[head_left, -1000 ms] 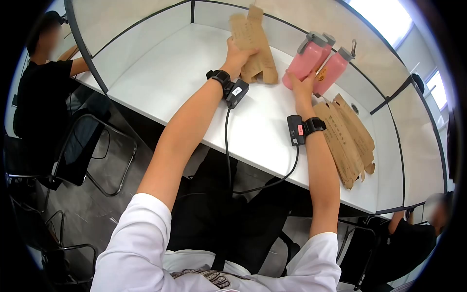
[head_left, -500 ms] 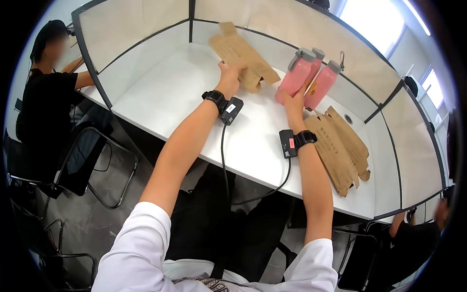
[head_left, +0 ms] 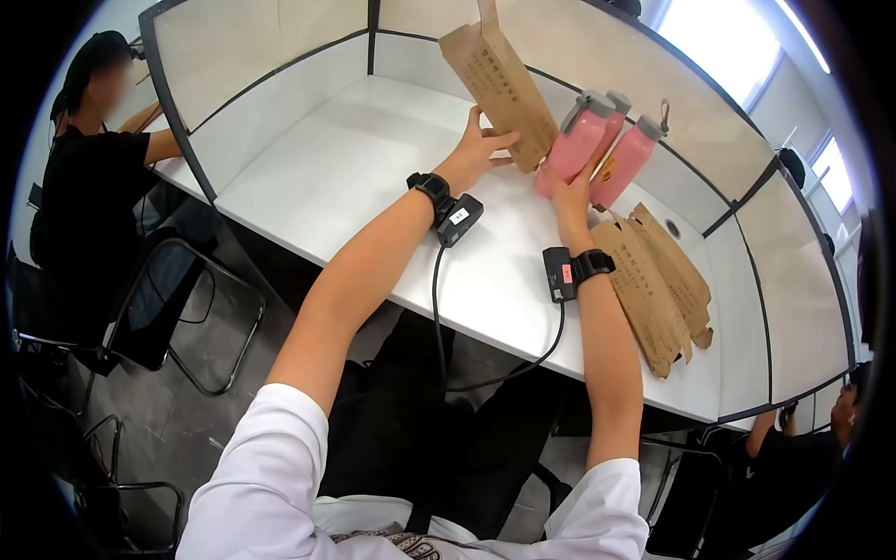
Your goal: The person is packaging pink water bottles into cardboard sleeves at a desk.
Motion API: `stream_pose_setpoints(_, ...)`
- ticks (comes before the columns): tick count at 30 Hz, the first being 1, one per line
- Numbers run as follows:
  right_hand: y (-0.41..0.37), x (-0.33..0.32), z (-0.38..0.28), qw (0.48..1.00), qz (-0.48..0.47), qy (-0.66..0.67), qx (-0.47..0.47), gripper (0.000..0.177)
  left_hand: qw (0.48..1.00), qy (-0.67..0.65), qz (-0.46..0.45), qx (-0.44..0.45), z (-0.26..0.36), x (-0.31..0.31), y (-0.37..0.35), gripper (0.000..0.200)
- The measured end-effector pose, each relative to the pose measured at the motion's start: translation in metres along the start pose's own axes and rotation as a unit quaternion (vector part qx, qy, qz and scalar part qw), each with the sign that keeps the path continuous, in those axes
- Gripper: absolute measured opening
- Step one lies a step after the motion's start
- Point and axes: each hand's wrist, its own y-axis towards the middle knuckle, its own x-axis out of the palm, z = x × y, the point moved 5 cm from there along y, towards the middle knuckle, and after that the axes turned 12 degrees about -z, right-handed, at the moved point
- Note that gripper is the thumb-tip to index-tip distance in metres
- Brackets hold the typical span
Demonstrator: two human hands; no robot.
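A brown cardboard box (head_left: 504, 89) stands tilted, its top leaning left and a flap raised at its upper end. At its lower left edge is my left hand (head_left: 474, 157), thumb and fingers spread around that side. Three pink bottles with grey caps stand close together to the right of the box. My right hand (head_left: 569, 198) has its fingers around the lower part of the front-left pink bottle (head_left: 574, 145). Beside it is the right-hand pink bottle (head_left: 627, 166), which has a loop on its cap, and another pink bottle (head_left: 611, 121) stands partly hidden behind.
Flattened brown cardboard boxes (head_left: 649, 289) lie on the white table (head_left: 373, 215), right of my right hand. Beige partition panels (head_left: 261, 56) enclose the back and sides. Cables run from both wrist devices toward my lap. One person (head_left: 93, 177) sits at left, another (head_left: 803, 457) at right.
The cardboard box has gone from low and flat-looking to raised and more upright, shifting right toward the bottles. My left hand has moved right with it. My right hand stays at the bottles.
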Motion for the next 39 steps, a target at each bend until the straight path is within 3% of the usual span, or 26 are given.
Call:
stream_pose_setpoints(3, 0.005, -0.001, 0.007, 1.000, -0.001, -0.009, -0.007, 0.076, 1.000, 0.012, 0.013, 0.009, 0.003, 0.003, 0.000, 0.100)
stream_pose_setpoints(13, 0.003, -0.001, 0.005, 1.000, -0.012, -0.001, 0.004, 0.078, 0.999, 0.035, 0.035, 0.013, 0.003, -0.003, -0.005, 0.063)
stream_pose_setpoints(21, 0.004, 0.001, 0.005, 1.000, -0.023, 0.017, 0.010, 0.077, 0.987, 0.065, 0.114, 0.095, 0.005, -0.023, -0.002, 0.039)
stream_pose_setpoints(27, -0.001, 0.001, 0.002, 1.000, -0.024, 0.012, 0.013, 0.076, 0.903, 0.139, 0.325, 0.244, 0.023, -0.058, -0.016, 0.026)
stream_pose_setpoints(32, -0.001, -0.003, 0.004, 1.000, -0.021, 0.002, 0.003, 0.075, 0.845, 0.170, 0.435, 0.260, 0.049, -0.071, -0.048, 0.035)
stream_pose_setpoints(35, -0.001, 0.000, 0.000, 1.000, -0.017, 0.011, 0.005, 0.074, 0.810, 0.203, 0.462, 0.300, 0.071, -0.060, -0.060, 0.035)
stream_pose_setpoints(39, -0.001, -0.001, -0.003, 1.000, -0.007, -0.011, 0.005, 0.076, 0.787, 0.212, 0.430, 0.388, 0.089, -0.054, -0.066, 0.039)
